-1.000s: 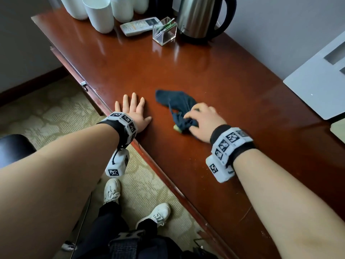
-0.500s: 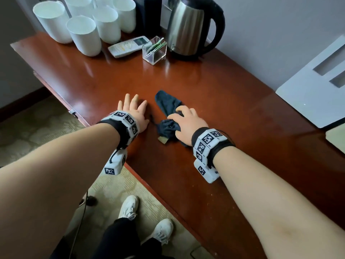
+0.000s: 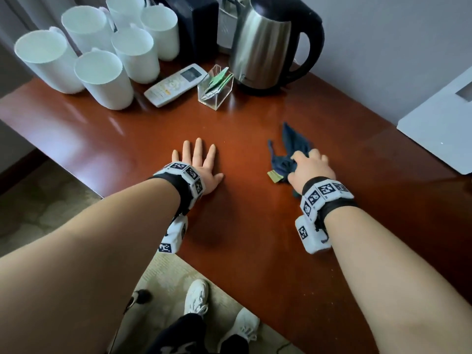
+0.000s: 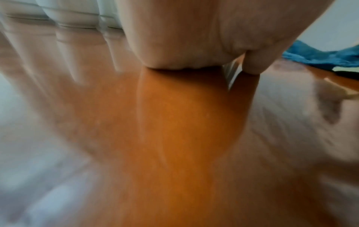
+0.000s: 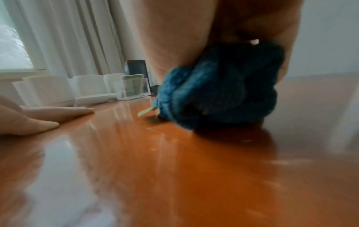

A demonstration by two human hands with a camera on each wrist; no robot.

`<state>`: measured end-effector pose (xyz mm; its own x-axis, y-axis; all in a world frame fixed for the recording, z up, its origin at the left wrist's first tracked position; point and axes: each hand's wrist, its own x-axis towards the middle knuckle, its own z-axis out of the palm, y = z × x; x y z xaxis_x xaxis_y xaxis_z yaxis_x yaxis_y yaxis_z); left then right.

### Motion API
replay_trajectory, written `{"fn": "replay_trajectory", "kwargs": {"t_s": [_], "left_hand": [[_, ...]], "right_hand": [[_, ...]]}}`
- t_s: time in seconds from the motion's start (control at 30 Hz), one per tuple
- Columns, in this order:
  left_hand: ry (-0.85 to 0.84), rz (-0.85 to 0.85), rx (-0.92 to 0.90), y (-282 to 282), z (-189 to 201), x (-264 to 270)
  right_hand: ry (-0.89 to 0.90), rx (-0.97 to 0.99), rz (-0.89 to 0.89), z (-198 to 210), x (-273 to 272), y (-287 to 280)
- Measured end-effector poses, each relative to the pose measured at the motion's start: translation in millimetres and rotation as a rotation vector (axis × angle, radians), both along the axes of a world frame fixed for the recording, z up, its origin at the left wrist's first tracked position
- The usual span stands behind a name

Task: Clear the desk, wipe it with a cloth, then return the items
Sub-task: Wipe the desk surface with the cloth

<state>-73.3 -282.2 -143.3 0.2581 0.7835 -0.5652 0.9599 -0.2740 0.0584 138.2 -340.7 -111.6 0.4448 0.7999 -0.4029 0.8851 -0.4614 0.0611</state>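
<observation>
A dark blue cloth [image 3: 291, 149] lies bunched on the glossy red-brown desk [image 3: 255, 226]. My right hand [image 3: 307, 160] grips its near end, fingers curled round the wad [image 5: 219, 92], which is pressed onto the wood. A small yellow-green tag [image 3: 274, 176] sticks out at the cloth's left side. My left hand [image 3: 199, 159] lies flat on the desk, fingers straight and spread, a hand's width left of the cloth. In the left wrist view the palm [image 4: 184, 38] rests on the wood and the cloth [image 4: 318, 58] shows at the right.
Several white cups [image 3: 102, 77], a white remote [image 3: 176, 84], a clear acrylic holder [image 3: 215, 86], a steel kettle [image 3: 265, 44] and a black box [image 3: 196, 24] stand at the desk's far end. A white board [image 3: 439, 123] lies at the right. The desk's front edge runs by my feet.
My right hand slid the cloth left up to the left hand, then back right, away from it. The left hand stays flat on the desk.
</observation>
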Motion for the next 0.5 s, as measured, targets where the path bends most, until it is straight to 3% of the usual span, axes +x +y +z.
{"fn": "replay_trajectory", "kwargs": {"t_s": [0.13,0.2,0.27,0.33,0.5], "left_hand": [[-0.093,-0.060,0.067,9,6,-12],[-0.147,-0.055,0.130,20,12,-27],[-0.120,0.077,0.107,28,13,-45],[-0.069,0.176,0.058,29,8,-59],[-0.030,0.137,0.010,32,0,-65]], "right_hand": [[0.076,-0.114,-0.204,14,27,-9],[0.140,0.020,-0.303,17,35,0],[0.166,0.185,-0.341,17,34,17],[0.200,0.231,-0.329,13,20,37],[0.393,0.255,-0.056,-4,-50,84]]}}
